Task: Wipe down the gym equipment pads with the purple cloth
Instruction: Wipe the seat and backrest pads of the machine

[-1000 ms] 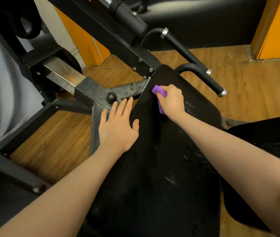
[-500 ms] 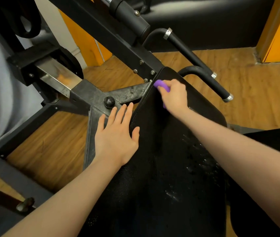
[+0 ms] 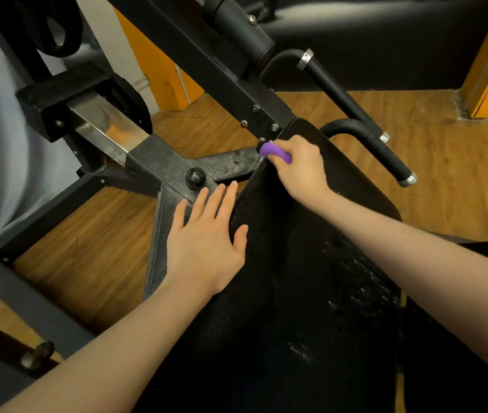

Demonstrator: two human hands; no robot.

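A long black padded bench pad (image 3: 311, 293) runs from the bottom of the view up to the machine frame, its surface shiny with wet streaks. My right hand (image 3: 299, 168) grips the bunched purple cloth (image 3: 274, 152) at the pad's far left corner, next to the frame bolts. Only a small part of the cloth shows past my fingers. My left hand (image 3: 207, 236) lies flat with fingers spread, palm on the pad's left edge and fingertips over the metal frame.
A black steel frame (image 3: 207, 168) with a round knob (image 3: 195, 177) joins the pad at the left. Two black handle bars (image 3: 368, 144) with chrome ends stick out behind the pad. Wooden floor lies on both sides; orange walls and another black pad stand beyond.
My right hand has slid the cloth up the pad to its far left corner by the frame. My left hand has stayed on the pad's left edge.
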